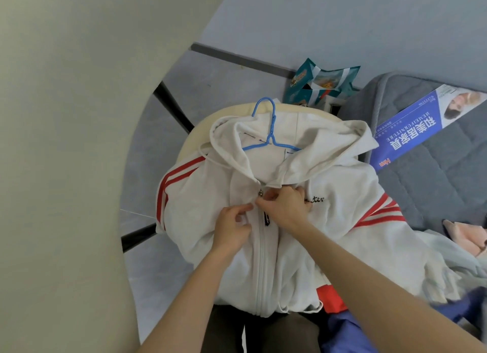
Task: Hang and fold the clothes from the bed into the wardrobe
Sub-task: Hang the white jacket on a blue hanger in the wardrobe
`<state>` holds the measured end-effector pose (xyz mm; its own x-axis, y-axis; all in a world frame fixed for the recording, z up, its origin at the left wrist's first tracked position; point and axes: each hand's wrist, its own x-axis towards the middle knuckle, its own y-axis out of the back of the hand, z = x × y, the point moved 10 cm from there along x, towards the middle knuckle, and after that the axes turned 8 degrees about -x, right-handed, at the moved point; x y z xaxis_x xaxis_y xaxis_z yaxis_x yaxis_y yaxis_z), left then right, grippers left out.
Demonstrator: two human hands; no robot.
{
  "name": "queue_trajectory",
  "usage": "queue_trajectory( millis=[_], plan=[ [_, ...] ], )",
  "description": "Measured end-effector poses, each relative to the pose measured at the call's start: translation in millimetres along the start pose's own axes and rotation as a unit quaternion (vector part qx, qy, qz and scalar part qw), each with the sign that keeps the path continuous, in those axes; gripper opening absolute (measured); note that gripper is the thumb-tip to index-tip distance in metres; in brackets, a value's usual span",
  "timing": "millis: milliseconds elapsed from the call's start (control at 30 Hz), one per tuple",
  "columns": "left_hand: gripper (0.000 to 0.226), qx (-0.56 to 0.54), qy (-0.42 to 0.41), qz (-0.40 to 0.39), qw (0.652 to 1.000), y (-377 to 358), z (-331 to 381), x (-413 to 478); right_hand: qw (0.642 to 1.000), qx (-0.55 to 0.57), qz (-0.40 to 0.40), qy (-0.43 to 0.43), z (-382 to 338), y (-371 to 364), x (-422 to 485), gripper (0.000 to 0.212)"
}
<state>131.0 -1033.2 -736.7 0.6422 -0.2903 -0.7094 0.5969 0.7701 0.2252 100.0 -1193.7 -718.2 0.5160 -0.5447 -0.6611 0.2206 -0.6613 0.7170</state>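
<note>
A zip hoodie (263,234) lies on a round stool (191,140), with a hanger (271,134) in its neck. Snack bags (321,86) lie behind the stool. The mattress (434,181) is to the right, with a clothes pile (461,263) at its near end.

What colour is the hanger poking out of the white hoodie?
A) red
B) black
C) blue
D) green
C: the hanger sticking out of the neck of the white hoodie is blue; the red is only the stripes on the sleeves.
</note>
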Motion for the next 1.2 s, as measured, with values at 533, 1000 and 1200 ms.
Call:
queue_trajectory(
  millis=[533, 1000, 1200],
  plan=[
    [0.045, 0.258, -0.066, 0.065, 0.962, -18.7, 19.3, -5.3, 0.967, 0.115, -0.183, 0.138, -36.5, 5.7, -19.1, 0.036],
    [0.019, 0.207, 0.008, 0.023, 0.978, -12.9, 7.7, 0.3, 0.919, 0.367, -0.135, 0.044, -53.2, 46.6, -4.4, 0.033],
    [0.022, 0.267, 0.053, -0.031, 0.962, -19.6, -8.2, -8.2, 0.981, 0.124, -0.009, 0.146, -59.7, 65.4, 0.3, 0.039]
  ],
)
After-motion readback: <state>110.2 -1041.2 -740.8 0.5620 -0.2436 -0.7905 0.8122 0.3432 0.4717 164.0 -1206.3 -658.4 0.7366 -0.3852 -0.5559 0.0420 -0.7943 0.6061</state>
